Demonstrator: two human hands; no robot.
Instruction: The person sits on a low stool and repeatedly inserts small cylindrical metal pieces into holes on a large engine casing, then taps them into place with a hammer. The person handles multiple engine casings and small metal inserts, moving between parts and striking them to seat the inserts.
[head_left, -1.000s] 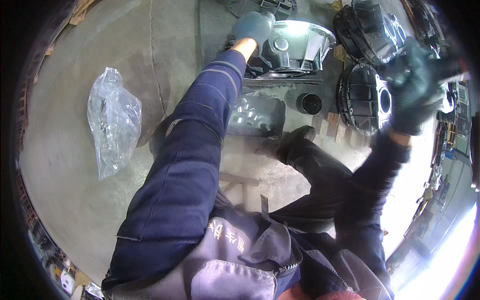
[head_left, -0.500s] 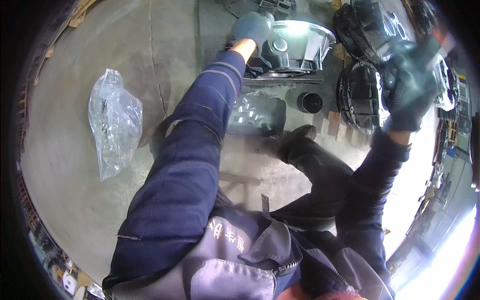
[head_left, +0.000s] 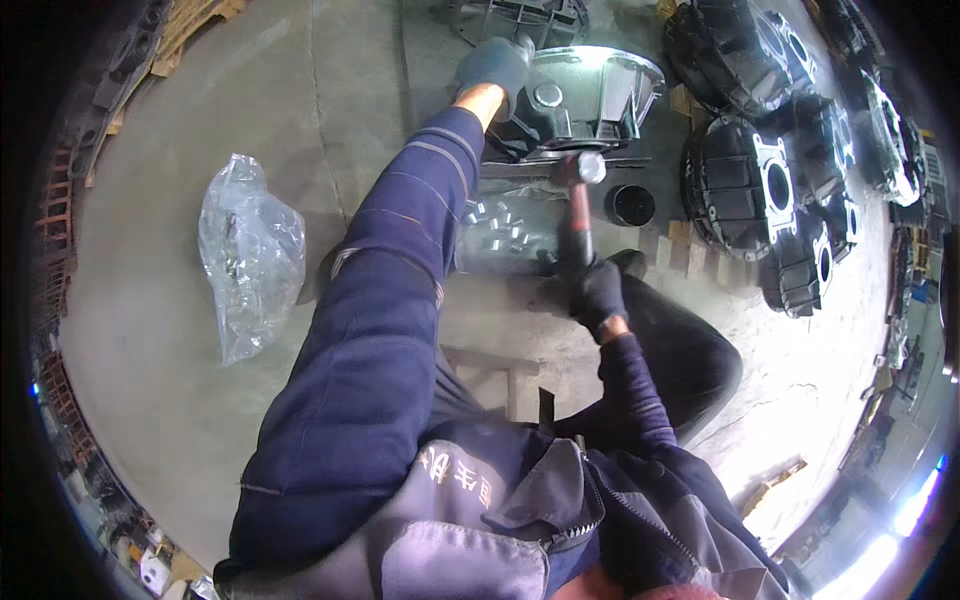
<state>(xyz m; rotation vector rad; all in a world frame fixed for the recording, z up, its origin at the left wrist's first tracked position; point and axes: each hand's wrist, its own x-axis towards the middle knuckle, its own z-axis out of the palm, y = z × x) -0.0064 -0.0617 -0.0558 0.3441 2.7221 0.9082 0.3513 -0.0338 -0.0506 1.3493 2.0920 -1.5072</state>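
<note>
My right hand (head_left: pixel 598 297), in a dark glove, is closed round the grip of a hammer (head_left: pixel 580 215) with a red and black handle. The hammer's metal head is just in front of the lower edge of a bell-shaped metal housing (head_left: pixel 600 100); whether it touches cannot be made out. My left hand (head_left: pixel 497 72), in a grey glove, is closed over the housing's left upper edge, its fingertips partly hidden. Below the housing lies a clear tray or bag (head_left: pixel 500 255) holding several small silver metal sleeves (head_left: pixel 505 215). A black cylindrical cup (head_left: pixel 631 205) stands right of the hammer.
More black housings (head_left: pixel 745 190) are grouped on the right, beside wooden blocks (head_left: pixel 685 248). Another round casting (head_left: pixel 520 20) lies beyond the one I hold. A clear plastic bag (head_left: pixel 250 260) rests on the concrete floor at left. Pallets (head_left: pixel 195 30) line the far left edge.
My right hand has swung from far right, where it was raised and blurred, down and left with the hammer to the housing's front. My left hand stays at the housing's edge.
</note>
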